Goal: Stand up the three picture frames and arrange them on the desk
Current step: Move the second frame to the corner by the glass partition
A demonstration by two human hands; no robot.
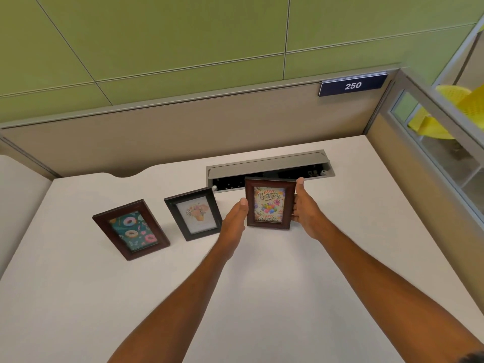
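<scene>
Three picture frames stand in a row on the white desk. At the left is a brown frame with a doughnut picture. In the middle is a dark frame with a pale flower picture. At the right is a brown frame with a "Happy Birthday" balloon picture. My left hand lies flat against its left edge, fingers straight. My right hand wraps its right edge, fingertips reaching the top corner. The frame is upright between both hands.
An open grey cable tray with a raised lid is set into the desk right behind the birthday frame. Beige partition walls close the back and right sides, with a "250" sign. A curved cut-out marks the desk's back-left edge.
</scene>
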